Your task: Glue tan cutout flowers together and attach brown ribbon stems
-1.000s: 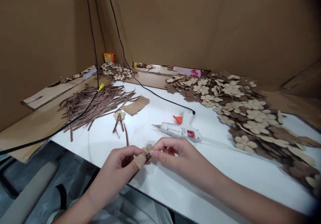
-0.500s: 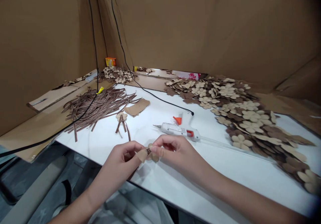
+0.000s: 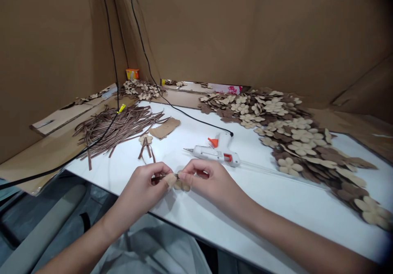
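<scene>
Pinching tightly, your left hand (image 3: 139, 192) had its fingers nearly shut on a brown strip (image 3: 158, 178) and a tan petal (image 3: 171, 180), while your right hand (image 3: 202, 180) pinched that petal from the other side. A cutout flower (image 3: 181, 186) sat just beneath them over the white table (image 3: 245, 200), a glue gun (image 3: 211, 153) lying just beyond.

Left hand (image 3: 143, 186) and right hand (image 3: 201, 180) close together just below centre, nearly meeting, backs upward, both pinching at the fingertips. Fingers (image 3: 192, 168) curled inward on each side, wrists gently bent. Left forearm (image 3: 92, 237) angling up from the lower left, right forearm (image 3: 276, 229) stretching in a long diagonal from the lower right, both bare and converging toward the middle.
</scene>
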`<action>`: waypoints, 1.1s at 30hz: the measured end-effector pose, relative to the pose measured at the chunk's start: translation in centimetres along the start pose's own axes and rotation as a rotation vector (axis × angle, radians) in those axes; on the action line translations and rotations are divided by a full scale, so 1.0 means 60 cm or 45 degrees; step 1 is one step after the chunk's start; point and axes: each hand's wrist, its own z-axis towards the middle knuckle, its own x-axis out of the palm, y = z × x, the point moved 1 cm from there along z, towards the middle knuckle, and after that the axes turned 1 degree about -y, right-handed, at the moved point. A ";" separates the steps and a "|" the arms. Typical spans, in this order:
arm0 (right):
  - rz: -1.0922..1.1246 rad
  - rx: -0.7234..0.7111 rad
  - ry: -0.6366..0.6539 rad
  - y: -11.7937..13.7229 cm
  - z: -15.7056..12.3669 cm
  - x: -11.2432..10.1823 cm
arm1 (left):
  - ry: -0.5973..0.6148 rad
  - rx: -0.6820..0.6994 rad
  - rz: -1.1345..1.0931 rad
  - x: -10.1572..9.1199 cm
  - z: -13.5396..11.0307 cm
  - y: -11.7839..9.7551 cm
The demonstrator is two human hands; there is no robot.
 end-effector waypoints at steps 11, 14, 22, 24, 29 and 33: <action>-0.565 -0.073 0.070 -0.006 0.002 -0.010 | -0.017 -0.078 0.322 0.016 0.016 0.009; -0.590 -0.089 0.032 -0.006 0.003 -0.016 | 0.014 -0.123 0.322 0.015 0.021 0.012; -0.824 -0.116 0.020 -0.007 -0.002 -0.034 | 0.111 -0.182 0.130 0.012 0.027 0.014; -0.848 -0.078 0.061 -0.008 -0.005 -0.032 | 0.123 -0.181 0.088 0.012 0.028 0.012; -0.850 0.012 0.110 -0.010 -0.008 -0.029 | 0.140 -0.191 0.109 0.013 0.028 0.011; -0.858 0.029 0.110 -0.014 -0.005 -0.030 | 0.138 -0.205 0.206 0.016 0.029 0.014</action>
